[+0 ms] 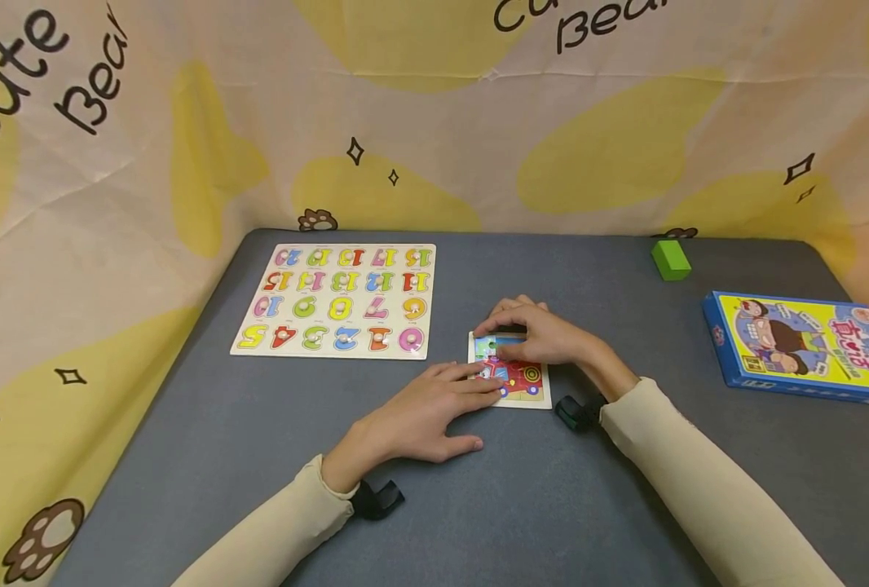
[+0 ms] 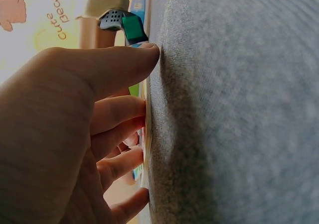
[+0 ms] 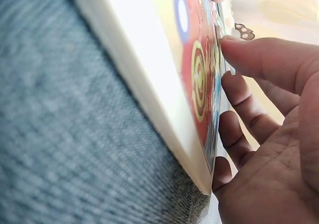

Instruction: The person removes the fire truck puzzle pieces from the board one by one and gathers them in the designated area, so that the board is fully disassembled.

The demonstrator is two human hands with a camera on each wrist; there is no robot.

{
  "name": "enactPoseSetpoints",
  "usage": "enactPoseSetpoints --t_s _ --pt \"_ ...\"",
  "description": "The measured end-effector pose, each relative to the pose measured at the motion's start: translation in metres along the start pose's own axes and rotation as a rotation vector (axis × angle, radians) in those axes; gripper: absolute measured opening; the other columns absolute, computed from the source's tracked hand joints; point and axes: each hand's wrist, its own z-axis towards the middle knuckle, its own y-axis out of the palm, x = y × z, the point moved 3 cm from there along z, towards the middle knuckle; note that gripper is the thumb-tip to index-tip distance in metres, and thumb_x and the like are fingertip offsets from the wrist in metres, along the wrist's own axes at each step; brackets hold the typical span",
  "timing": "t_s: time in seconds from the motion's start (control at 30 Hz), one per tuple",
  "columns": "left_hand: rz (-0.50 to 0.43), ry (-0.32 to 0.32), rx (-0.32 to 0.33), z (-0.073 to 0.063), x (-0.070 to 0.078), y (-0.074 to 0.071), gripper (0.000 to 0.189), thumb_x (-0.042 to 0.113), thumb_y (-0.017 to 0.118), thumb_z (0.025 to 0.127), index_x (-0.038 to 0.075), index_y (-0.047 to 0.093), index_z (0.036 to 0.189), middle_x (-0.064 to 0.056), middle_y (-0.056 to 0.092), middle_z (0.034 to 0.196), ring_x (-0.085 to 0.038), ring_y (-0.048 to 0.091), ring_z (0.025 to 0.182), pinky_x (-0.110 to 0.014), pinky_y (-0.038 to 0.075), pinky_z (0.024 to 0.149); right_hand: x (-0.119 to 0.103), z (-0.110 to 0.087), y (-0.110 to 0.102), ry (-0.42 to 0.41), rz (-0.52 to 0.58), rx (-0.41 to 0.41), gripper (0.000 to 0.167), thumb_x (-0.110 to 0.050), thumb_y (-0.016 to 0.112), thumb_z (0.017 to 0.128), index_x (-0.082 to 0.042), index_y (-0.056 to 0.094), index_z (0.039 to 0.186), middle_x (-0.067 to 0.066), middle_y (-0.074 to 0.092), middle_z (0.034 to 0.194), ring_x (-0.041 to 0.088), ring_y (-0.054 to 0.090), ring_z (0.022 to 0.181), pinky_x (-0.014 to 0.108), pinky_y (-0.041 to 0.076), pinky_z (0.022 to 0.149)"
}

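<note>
A small picture puzzle in a pale frame lies flat on the table, showing a red vehicle with blue wheels. My left hand rests its fingertips on the puzzle's left side; its fingers are spread and fairly straight, and the thumb touches the table. Over the upper part of the puzzle, my right hand curls its fingers along the far edge. Its thumb and fingers pinch a thin blue-green puzzle piece at the top. The hand hides most of that piece.
A number puzzle board lies at the left rear, its digits upside down to me. A green block stands at the right rear. The blue and yellow game box lies at the right. A printed cloth hangs behind the table.
</note>
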Motion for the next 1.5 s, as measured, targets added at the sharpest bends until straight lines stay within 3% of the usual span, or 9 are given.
enactPoseSetpoints --t_s 0.63,1.0,1.2,1.5 --pt "0.013 -0.005 -0.003 0.0 -0.001 0.002 0.065 0.046 0.07 0.093 0.017 0.053 0.149 0.006 0.05 0.157 -0.02 0.035 0.153 -0.048 0.031 0.122 -0.003 0.001 0.0 -0.031 -0.063 0.045 0.036 -0.015 0.079 0.087 -0.015 0.074 0.123 -0.001 0.069 0.111 0.019 0.051 0.104 0.043 0.027 0.09" --pt "-0.009 -0.023 -0.027 -0.001 -0.001 0.003 0.067 0.048 0.07 0.093 0.02 0.052 0.151 0.008 0.048 0.158 -0.019 0.032 0.154 -0.047 0.028 0.123 0.026 0.014 -0.031 0.079 -0.015 0.134 0.036 -0.014 0.078 0.089 -0.011 0.073 0.125 0.008 0.067 0.107 0.022 0.051 0.095 0.037 0.042 0.085" --pt "0.0 -0.024 -0.023 -0.002 -0.002 0.004 0.068 0.05 0.07 0.093 0.022 0.051 0.151 0.01 0.047 0.158 -0.017 0.032 0.154 -0.046 0.029 0.123 0.04 0.026 -0.043 0.154 -0.027 0.142 0.036 -0.014 0.075 0.092 -0.011 0.071 0.128 0.012 0.065 0.108 0.021 0.05 0.091 0.034 0.04 0.081" --pt "-0.009 -0.015 -0.019 -0.004 -0.001 0.003 0.069 0.051 0.071 0.092 0.022 0.051 0.151 0.01 0.046 0.159 -0.017 0.032 0.154 -0.046 0.031 0.122 0.041 0.04 -0.047 0.199 -0.045 0.142 0.037 -0.015 0.071 0.095 -0.012 0.069 0.132 0.014 0.065 0.116 0.026 0.051 0.098 0.036 0.039 0.085"
